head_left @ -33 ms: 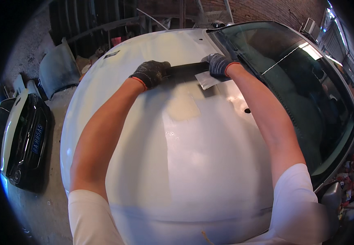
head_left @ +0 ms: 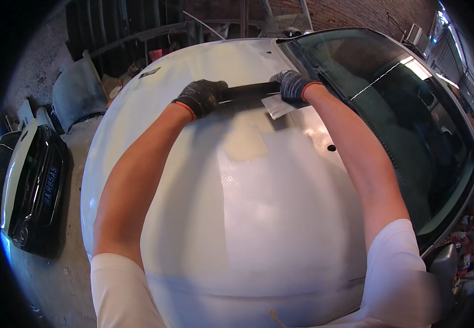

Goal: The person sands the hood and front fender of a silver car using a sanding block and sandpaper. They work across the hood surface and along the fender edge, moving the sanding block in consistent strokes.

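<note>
Both my arms reach across the pale, patchy car hood. My left hand, in a dark knit glove with an orange cuff, is closed on the left end of a long black strip. My right hand, gloved alike, closes on the strip's other end. Between them the strip spans level over the far part of the hood; I cannot tell whether it touches the surface. A silvery, see-through sheet hangs below my right hand. Under it lies a yellowish patch with straight edges.
The windshield and wipers lie to the right. At left a detached car bumper and a grey curved panel stand on the concrete floor. Metal scrap and a brick wall are at the back. A side mirror sits lower right.
</note>
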{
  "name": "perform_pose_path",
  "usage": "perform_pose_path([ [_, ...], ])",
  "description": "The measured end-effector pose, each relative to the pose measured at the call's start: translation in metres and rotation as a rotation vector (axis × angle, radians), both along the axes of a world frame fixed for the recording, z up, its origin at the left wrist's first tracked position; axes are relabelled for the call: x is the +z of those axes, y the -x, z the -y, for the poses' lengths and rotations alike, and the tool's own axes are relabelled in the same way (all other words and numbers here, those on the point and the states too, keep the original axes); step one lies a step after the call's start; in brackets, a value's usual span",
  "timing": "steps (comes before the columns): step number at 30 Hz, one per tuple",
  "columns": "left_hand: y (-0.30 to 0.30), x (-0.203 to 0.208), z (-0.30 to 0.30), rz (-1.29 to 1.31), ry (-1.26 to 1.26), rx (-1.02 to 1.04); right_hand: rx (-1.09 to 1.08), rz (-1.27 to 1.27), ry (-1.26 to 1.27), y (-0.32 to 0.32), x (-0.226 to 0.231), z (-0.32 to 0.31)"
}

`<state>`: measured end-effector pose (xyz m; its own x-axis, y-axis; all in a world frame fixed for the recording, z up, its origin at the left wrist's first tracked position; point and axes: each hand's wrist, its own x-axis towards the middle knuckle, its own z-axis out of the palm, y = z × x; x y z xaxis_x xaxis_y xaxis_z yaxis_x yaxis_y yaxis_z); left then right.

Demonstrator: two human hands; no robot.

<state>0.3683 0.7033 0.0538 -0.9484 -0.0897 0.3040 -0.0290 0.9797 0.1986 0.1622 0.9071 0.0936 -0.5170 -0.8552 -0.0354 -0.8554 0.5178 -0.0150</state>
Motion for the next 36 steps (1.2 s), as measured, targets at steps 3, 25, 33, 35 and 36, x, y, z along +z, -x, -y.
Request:
perform_pose_path([
  [3, 0.003, 0.0, 0.004, -0.101, -0.014, 0.0, -0.018, -0.028, 0.095, -0.005, 0.002, -0.001],
  [25, -0.095, -0.031, -0.046, -0.219, 0.016, -0.216, -0.054, -0.019, 0.051, -0.13, -0.014, -0.084],
  [33, -0.155, -0.046, -0.088, -0.24, 0.06, -0.264, -0.019, -0.085, -0.005, -0.19, -0.026, -0.13],
  [35, -0.17, -0.045, -0.101, -0.259, 0.035, -0.27, -0.003, -0.038, 0.01, -0.201, -0.029, -0.14],
  [36, -0.178, -0.045, -0.108, -0.226, 0.031, -0.256, -0.013, -0.025, 0.013, -0.208, -0.031, -0.149],
])
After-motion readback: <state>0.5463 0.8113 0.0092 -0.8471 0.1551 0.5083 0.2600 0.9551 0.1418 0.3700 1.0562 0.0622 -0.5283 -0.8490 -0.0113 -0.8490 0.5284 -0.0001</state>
